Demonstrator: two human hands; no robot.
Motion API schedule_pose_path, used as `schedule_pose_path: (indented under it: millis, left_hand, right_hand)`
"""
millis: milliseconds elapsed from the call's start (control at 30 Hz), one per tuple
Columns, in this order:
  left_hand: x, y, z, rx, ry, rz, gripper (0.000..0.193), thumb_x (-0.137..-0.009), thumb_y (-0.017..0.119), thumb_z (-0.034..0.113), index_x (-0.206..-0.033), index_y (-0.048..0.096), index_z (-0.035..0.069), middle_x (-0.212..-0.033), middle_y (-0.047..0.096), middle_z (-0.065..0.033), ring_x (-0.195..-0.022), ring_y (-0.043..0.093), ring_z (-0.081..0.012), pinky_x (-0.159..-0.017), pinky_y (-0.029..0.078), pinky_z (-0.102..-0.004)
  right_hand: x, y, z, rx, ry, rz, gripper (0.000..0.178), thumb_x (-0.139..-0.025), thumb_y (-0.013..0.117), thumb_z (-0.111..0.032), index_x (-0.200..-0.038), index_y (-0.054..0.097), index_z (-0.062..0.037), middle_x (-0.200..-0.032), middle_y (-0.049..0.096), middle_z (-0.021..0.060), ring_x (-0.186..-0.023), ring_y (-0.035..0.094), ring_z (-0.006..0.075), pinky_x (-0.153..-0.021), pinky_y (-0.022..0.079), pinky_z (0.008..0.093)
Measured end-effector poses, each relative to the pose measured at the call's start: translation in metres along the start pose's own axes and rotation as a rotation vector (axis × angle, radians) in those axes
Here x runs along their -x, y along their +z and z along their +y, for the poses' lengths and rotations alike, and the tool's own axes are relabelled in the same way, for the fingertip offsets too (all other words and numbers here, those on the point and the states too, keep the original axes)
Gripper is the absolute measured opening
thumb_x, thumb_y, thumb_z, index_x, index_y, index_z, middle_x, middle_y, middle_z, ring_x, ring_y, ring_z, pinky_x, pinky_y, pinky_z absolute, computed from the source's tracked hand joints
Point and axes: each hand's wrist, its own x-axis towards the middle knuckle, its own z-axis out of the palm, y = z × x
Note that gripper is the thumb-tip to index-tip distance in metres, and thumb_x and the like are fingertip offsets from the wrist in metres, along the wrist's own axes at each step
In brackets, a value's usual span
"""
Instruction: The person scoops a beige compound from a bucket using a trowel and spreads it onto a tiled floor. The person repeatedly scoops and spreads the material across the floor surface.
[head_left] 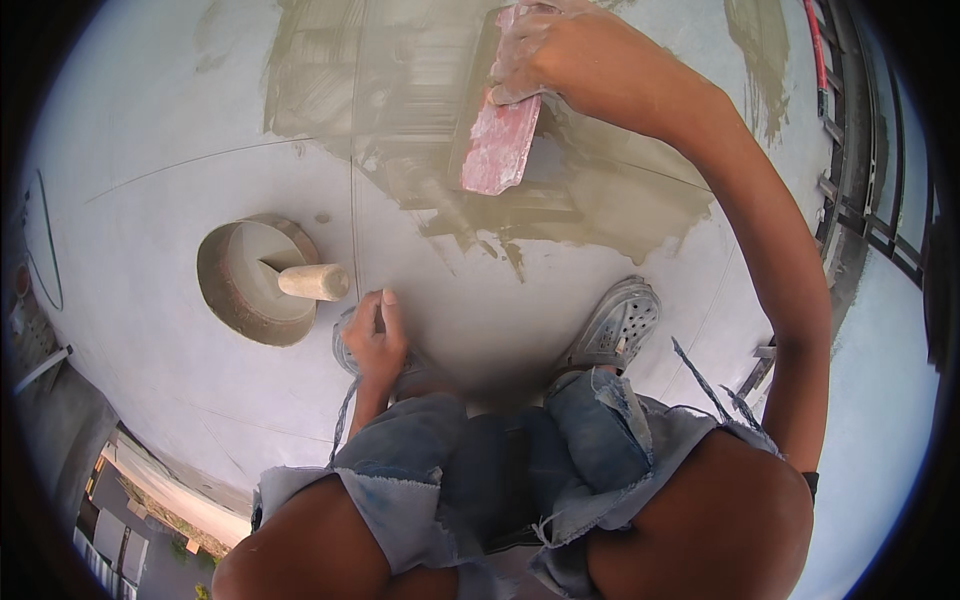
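Observation:
My right hand (535,50), smeared with pale mortar, grips a flat trowel (497,140) with a pinkish blade. The blade rests tilted on a patch of wet grey-green mortar (400,90) spread across the pale concrete floor (160,130). My left hand (375,335) is closed in a loose fist, resting on my left shoe near my knee, with nothing seen in it. I am squatting in frayed denim shorts, and my right shoe (615,325) is grey with holes.
A round metal pan (245,285) with mortar residue sits on the floor at left, a wooden tool handle (313,282) sticking out of it. A railing (850,150) runs along the right edge. Buildings far below show at lower left.

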Motion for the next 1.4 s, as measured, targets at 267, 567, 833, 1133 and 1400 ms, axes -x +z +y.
schedule_pose_path:
  millis: [267,567,833,1133,1400]
  left_hand:
    - [0.002,-0.005,0.002,-0.025,-0.017,0.014,0.018,-0.104,0.069,0.017,-0.098,0.074,0.001,-0.083,0.073,-0.0154,-0.069,0.068,-0.0268,-0.068,0.053,-0.0372]
    - [0.0,-0.004,0.006,-0.051,-0.001,0.026,0.017,-0.104,0.07,0.019,-0.1,0.076,0.003,-0.083,0.073,-0.0185,-0.07,0.07,-0.031,-0.068,0.053,-0.0391]
    - [-0.001,-0.001,0.001,-0.041,0.021,0.025,0.02,-0.105,0.069,0.02,-0.1,0.075,0.003,-0.077,0.071,-0.0154,-0.064,0.066,-0.028,-0.064,0.051,-0.0384]
    - [-0.001,0.002,-0.003,-0.05,0.055,0.059,0.023,-0.106,0.066,0.019,-0.093,0.071,0.0,-0.07,0.065,-0.0123,-0.057,0.057,-0.0223,-0.057,0.045,-0.0363]
    - [-0.001,-0.002,0.002,-0.042,0.027,0.055,0.026,-0.108,0.065,0.02,-0.093,0.07,-0.001,-0.07,0.065,-0.0135,-0.059,0.057,-0.0208,-0.058,0.045,-0.0368]
  right_hand:
    - [0.091,-0.03,-0.014,0.065,0.303,0.079,0.043,-0.085,0.067,0.006,-0.118,0.083,-0.0163,-0.115,0.08,0.0047,-0.12,0.069,0.025,-0.108,0.049,0.0419]
    - [0.184,-0.006,-0.084,-0.837,1.17,0.464,0.039,-0.107,0.068,-0.022,-0.134,0.065,0.0052,-0.121,0.075,0.0153,-0.109,0.068,0.0203,-0.098,0.052,0.0361]
    - [0.171,0.045,-0.15,-1.005,1.303,0.764,0.045,-0.106,0.071,-0.027,-0.136,0.063,0.0062,-0.117,0.073,0.0127,-0.107,0.065,0.0165,-0.097,0.052,0.0324]
    - [0.092,0.079,-0.184,-0.977,1.06,0.62,0.029,-0.099,0.069,-0.012,-0.12,0.064,0.0066,-0.102,0.07,0.0315,-0.089,0.069,0.0506,-0.078,0.055,0.0458]
    - [0.156,0.052,-0.162,-1.027,1.348,0.831,0.027,-0.104,0.064,-0.008,-0.127,0.064,0.0063,-0.101,0.075,0.0131,-0.092,0.068,0.0148,-0.081,0.057,0.0342]
